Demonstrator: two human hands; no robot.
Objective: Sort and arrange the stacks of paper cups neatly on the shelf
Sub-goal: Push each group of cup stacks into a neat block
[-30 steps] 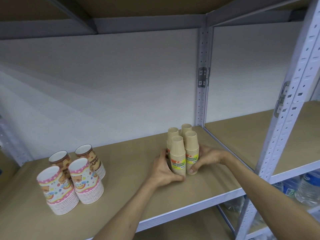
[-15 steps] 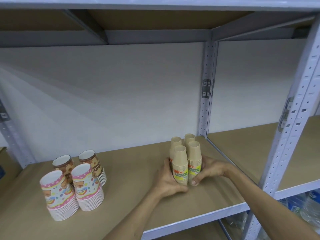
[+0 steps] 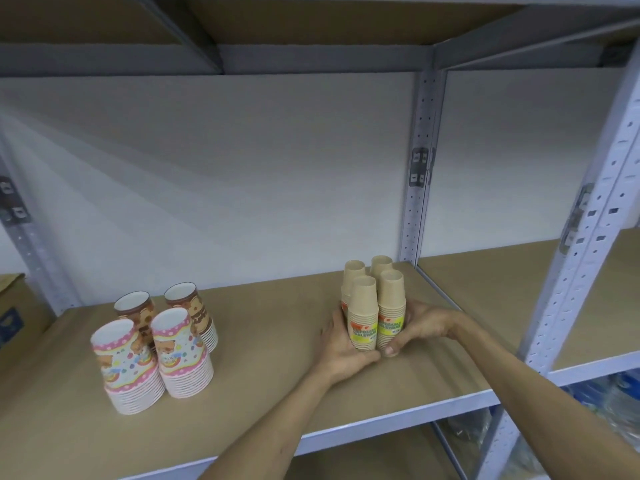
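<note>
- Head view: hands as before, both cupped round the four upside-down stacks of plain brown paper cups [image 3: 374, 306] at the right end of the brown board shelf [image 3: 277, 386].
- Left hand [image 3: 341, 346] presses its side, thumb under the front; right hand [image 3: 420, 323] wraps the other, each grip closed on the cluster.
- Cluster barely shifted; the camera has tilted upward.
- Four stacks of patterned pink and brown paper cups [image 3: 156, 344] stay well apart, left.

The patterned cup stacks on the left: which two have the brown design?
The two rear stacks, brown stack and its neighbour nearer the wall. The two front stacks are pink with dots.
</note>
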